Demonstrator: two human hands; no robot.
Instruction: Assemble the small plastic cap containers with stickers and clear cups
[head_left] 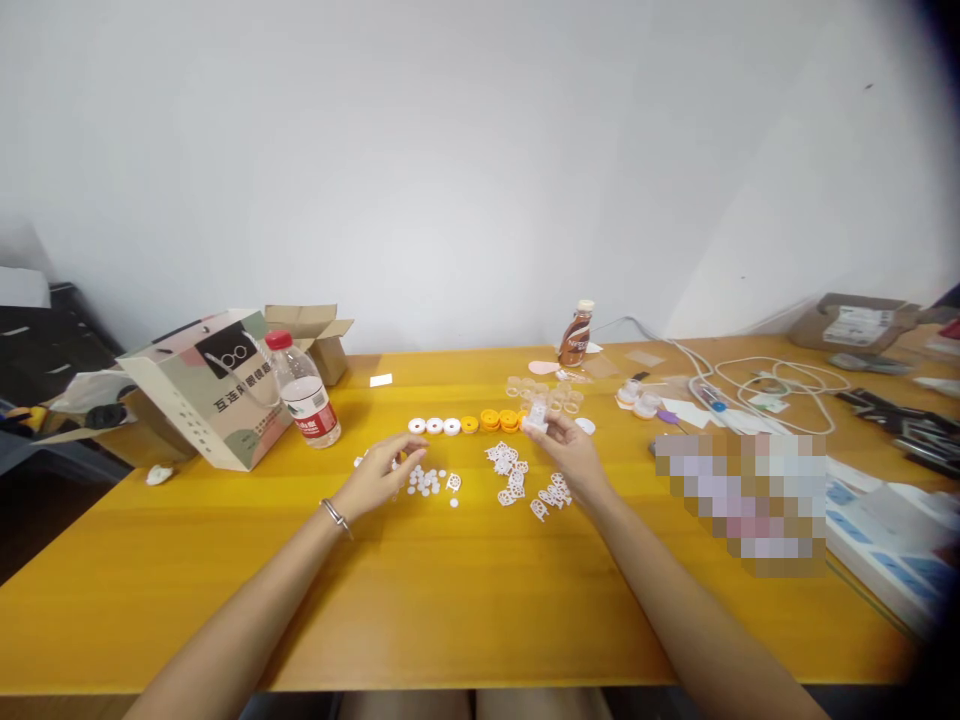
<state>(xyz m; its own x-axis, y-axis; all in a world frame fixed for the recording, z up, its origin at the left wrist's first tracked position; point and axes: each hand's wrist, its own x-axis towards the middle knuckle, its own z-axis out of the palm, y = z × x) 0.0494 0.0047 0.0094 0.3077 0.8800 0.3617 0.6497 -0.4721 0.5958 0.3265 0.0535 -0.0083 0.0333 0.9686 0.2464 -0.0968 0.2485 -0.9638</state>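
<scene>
My left hand, fingers loosely bent with a gap between thumb and forefinger, is beside a loose group of small white discs. Nothing shows in it. Held between the thumb and fingers of my right hand is a small clear-and-white plastic piece; its exact kind is hard to make out. White openwork plastic parts lie in a cluster between my hands. Behind them runs a row of white rings and orange rings. Clear plastic rings sit farther back.
At the left stand a paper bag, a red-capped water bottle and an open cardboard box. A brown drink bottle is at the back. White cables and a blurred-out patch occupy the right side.
</scene>
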